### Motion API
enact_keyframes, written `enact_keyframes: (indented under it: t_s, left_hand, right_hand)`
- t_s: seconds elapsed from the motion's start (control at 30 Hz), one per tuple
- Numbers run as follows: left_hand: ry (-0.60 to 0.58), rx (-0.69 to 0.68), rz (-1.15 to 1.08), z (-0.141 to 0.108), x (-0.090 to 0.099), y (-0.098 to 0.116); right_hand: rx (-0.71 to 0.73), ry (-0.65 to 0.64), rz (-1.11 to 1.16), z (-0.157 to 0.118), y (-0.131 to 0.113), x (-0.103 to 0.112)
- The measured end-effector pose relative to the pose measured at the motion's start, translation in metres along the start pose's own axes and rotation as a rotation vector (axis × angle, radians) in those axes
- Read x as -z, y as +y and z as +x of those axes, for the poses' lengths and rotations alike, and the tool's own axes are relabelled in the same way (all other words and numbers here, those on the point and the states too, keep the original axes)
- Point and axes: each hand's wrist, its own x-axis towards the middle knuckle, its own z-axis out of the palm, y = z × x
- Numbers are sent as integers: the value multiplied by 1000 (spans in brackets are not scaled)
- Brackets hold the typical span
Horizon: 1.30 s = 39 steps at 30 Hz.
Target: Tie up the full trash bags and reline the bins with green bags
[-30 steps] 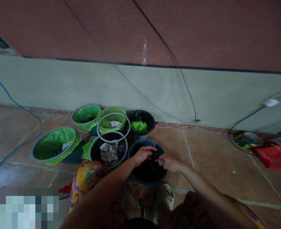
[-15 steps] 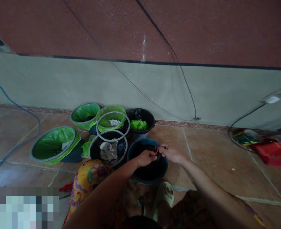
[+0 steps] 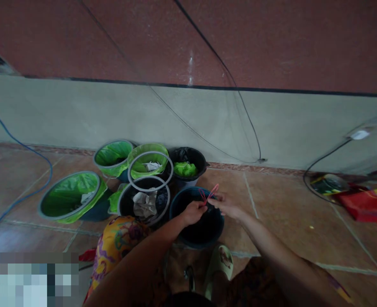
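Floor: brown tiles meeting a pale wall, with black cables hanging down it.
Bin: dark blue bin lined with a black bag, right below both hands.
Band: thin red band above the bin's rim, looped up between the two hands.
Left hand: left hand over the bin, fingers pinched on the band and bag top.
Right hand: right hand just beside it, fingertips pinching the band's other side.
Other bins: green-lined bins and a grey-rimmed bin of crumpled paper to the left, near the wall.
Foot: pale slipper just beside the blue bin.
Right edge: red bag well apart.
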Motion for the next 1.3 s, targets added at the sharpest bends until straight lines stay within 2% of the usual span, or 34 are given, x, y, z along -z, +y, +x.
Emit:
enact_keyframes:
  t_s: [0.17,0.33,0.43,0.63,0.77,0.83,0.9,0.97,1.03,1.1,1.2,1.27,1.3]
  left_hand:
    - [16,-29,3,2,-1,1]
    - [45,44,-82,2,6,4]
    - [67,87,-125,3,8,4]
    - [34,61,-150,2,4,7]
    - [9,51,-159,-2,5,11]
    - [40,60,-141,-3,7,12]
    - [126,91,-126,-3,10,13]
    - [224,139,-141,-1,14,13]
    - [264,184,-152,0,18,12]
    - [228,176,-121,2,19,11]
    - [109,-22,-58,3,19,8]
    - [26,-134,-28,3,19,7]
    - [-4,-147,-8,3,19,7]
  right_hand:
    - [74,88,-9,10,3,-27]
    - [18,142,243,17,11,-29]
    - [14,111,336,16,12,-30]
    - [112,30,243,13,6,-37]
    - [39,49,216,15,4,-37]
    - [-4,84,208,16,4,-35]
    - [-25,138,175,16,4,-30]
    - [-1,196,48,14,2,-24]
    - [126,212,-169,10,-1,-20]
    - [350,169,-383,6,-4,-18]
    - [656,77,-516,3,-6,-20]
    - [779,18,-551,4,-6,-21]
    - [817,-14,-567,5,-6,-21]
